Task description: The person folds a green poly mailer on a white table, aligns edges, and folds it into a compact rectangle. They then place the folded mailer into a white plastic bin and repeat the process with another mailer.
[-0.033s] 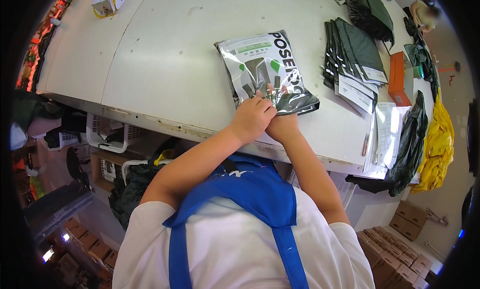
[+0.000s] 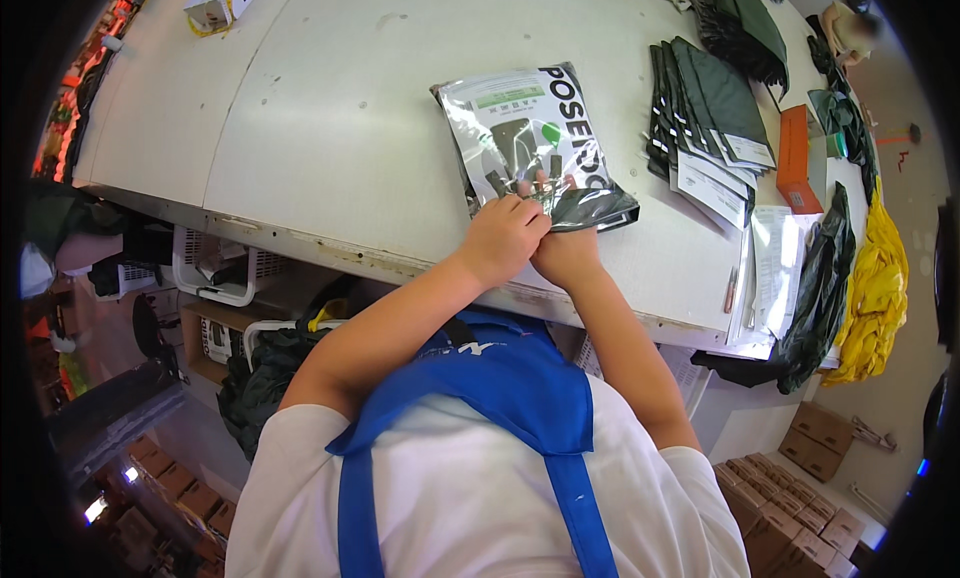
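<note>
A clear plastic bag [image 2: 480, 113] with a white printed card and a dark folded content lies near the front edge of the table. At its near edge my left hand [image 2: 503, 240] is closed, its curled fingers gripping the plastic. My right hand [image 2: 567, 256] meets it at the same edge, wrist close beside the left fingers. The right fingertips show through the shiny film, so they seem to be under the plastic. Glare and my left hand partly hide the right fingers. The bag's dark lower right corner sticks out past my right hand.
On the right lie a fanned stack of dark green packets [image 2: 715, 103] with white labels, an orange box [image 2: 797, 158] and papers [image 2: 770, 268]. Yellow fabric [image 2: 872, 288] hangs at the table's right end. A printed box [image 2: 212, 10] stands far left; a white basket [image 2: 225, 290] sits below the edge.
Almost nothing differs. My left hand has shifted very slightly at the bag's edge, and the film's reflections have changed a little.
</note>
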The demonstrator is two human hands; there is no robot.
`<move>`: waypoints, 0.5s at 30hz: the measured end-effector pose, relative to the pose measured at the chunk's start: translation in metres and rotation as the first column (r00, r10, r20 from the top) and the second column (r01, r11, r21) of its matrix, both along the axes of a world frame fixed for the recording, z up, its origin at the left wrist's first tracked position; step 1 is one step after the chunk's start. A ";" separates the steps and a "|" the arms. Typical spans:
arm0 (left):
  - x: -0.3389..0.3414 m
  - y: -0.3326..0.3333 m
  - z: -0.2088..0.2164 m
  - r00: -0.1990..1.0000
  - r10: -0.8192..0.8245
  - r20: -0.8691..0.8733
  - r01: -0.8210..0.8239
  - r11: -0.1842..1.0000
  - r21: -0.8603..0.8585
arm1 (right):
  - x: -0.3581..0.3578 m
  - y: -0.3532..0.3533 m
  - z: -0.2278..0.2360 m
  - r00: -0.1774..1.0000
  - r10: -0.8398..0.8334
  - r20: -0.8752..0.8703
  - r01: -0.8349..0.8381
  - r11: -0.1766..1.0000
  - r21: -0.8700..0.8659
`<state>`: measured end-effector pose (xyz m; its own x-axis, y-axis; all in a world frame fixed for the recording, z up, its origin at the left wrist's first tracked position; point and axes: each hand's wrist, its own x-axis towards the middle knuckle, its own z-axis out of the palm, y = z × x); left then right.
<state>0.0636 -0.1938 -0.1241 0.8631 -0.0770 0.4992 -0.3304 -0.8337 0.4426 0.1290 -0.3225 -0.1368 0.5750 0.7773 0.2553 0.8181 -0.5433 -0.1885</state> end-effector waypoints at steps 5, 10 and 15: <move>-0.010 0.001 0.012 1.000 0.003 -0.004 -0.003 0.998 -0.058 | 0.005 -0.001 0.012 0.963 0.056 -0.265 -0.056 0.998 0.006; -0.018 0.006 0.006 0.998 -0.050 0.034 0.053 0.996 -0.068 | 0.008 0.020 0.015 0.989 0.132 -0.066 -0.140 0.981 -0.138; -0.026 0.005 0.010 0.998 -0.065 -0.014 0.064 0.996 -0.064 | 0.007 0.022 -0.011 1.000 0.017 0.011 -0.014 0.963 -0.268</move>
